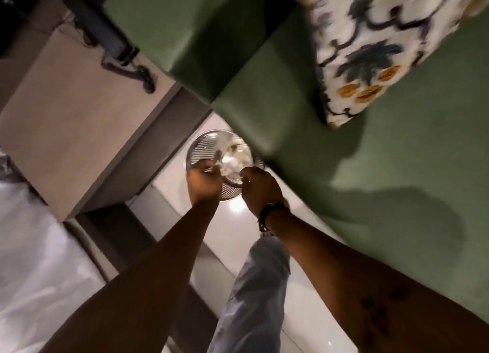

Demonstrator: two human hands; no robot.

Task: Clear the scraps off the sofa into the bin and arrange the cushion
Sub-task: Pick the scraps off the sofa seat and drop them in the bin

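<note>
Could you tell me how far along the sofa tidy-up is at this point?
Done, apparently: the visible green sofa seat shows no scraps. In hand: both the left hand and right hand are over the metal bin, which holds pale scraps. Left: the patterned cushion lies tilted, untouched, on the seat.

- A round, ribbed, silver metal bin (205, 151) is seen on the pale floor, just beside the green sofa's (397, 167) corner.
- Pale crumpled scraps (235, 160) are seen inside it.
- A white floral-patterned cushion (375, 42) is propped tilted on the sofa seat.
</note>
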